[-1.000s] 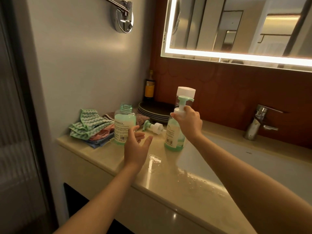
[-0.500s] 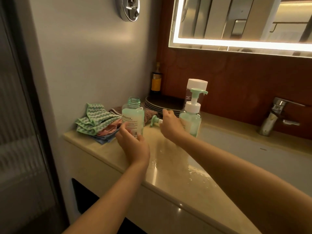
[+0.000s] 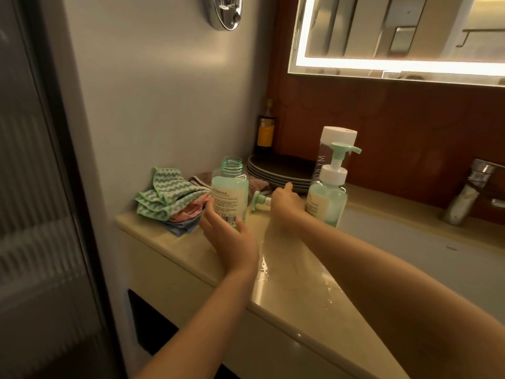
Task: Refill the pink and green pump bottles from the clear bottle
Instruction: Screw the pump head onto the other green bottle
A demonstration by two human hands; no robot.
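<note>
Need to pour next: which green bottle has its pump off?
The left green bottle, at the left hand: bare threaded neck. The right green bottle wears its pump.

The left hand holds the open green bottle near its bottom. The bottle stands up on the counter and its top is open. The right hand holds the loose pump, which lies on its side just beside that bottle. A green pump bottle stands next to the right hand, with a tall clear bottle right behind it. Folded cloths lie to the left. Plates sit stacked at the back. The counter is wet near the arms.
</note>
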